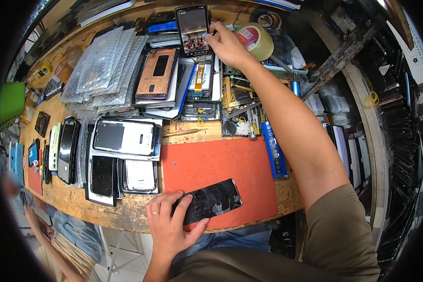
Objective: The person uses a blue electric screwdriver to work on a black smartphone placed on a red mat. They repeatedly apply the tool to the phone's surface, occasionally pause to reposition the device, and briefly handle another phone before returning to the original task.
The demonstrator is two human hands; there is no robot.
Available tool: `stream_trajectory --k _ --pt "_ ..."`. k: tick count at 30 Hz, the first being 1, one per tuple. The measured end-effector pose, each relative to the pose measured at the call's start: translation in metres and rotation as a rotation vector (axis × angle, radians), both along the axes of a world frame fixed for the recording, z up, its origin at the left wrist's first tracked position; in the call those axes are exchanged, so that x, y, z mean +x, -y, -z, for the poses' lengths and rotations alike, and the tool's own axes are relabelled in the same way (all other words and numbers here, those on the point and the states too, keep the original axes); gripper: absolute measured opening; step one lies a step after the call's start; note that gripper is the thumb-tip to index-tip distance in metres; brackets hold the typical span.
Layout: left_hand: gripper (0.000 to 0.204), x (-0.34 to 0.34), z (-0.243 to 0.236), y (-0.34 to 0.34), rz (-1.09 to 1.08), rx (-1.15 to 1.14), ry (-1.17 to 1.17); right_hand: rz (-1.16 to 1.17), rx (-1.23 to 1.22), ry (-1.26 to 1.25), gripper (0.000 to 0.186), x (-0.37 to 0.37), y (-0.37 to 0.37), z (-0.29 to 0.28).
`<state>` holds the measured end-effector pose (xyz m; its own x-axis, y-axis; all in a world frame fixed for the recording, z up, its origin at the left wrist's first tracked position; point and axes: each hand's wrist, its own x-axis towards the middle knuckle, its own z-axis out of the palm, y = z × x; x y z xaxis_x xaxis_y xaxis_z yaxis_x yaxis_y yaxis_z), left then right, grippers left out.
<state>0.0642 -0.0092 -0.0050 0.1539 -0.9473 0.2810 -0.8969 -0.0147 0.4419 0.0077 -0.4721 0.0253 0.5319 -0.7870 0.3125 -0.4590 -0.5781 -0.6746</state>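
A phone with a badly cracked black screen (216, 201) lies slanted on an orange-red work mat (197, 160) at the table's front edge. My left hand (169, 223), with a ring on one finger, grips its left end, fingertips on the far side and thumb along the near edge. At the back, a lit smartphone (192, 30) stands upright with a picture on its display. My right arm stretches out to it, and my right hand (228, 44) pinches its right edge between thumb and bent fingers. The part of the grip behind that phone is hidden.
Left of the mat lie stacked phone parts (124, 136), with bubble-wrap packs (103, 70) behind. A roll of tape (256, 40), a tool tray (242, 113) and a blue device (273, 150) sit near my right arm. Another person's arm (47, 239) shows at lower left.
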Motion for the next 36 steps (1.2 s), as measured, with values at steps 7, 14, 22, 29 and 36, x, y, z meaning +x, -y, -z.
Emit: stream_trajectory --k 7,14,22,29,36 --pt "0.064 0.0006 0.0015 -0.0001 0.019 -0.016 -0.01 -0.035 -0.017 -0.027 0.046 -0.0029 -0.003 -0.0016" --pt "0.064 0.0003 0.0019 -0.0005 0.016 -0.017 -0.013 -0.022 0.006 0.014 0.048 -0.0013 -0.0022 -0.001" --pt "0.064 0.0 0.0024 -0.0008 0.013 -0.019 -0.01 -0.019 0.023 -0.001 0.049 -0.0012 -0.0017 -0.0011" --pt "0.063 -0.0001 0.0022 -0.0004 0.015 -0.025 -0.012 -0.053 -0.017 0.007 0.05 -0.0026 0.0003 0.0033" --pt "0.06 -0.0005 0.0005 -0.0002 0.001 -0.028 0.005 -0.006 0.044 0.032 0.044 -0.0015 -0.0014 -0.0003"
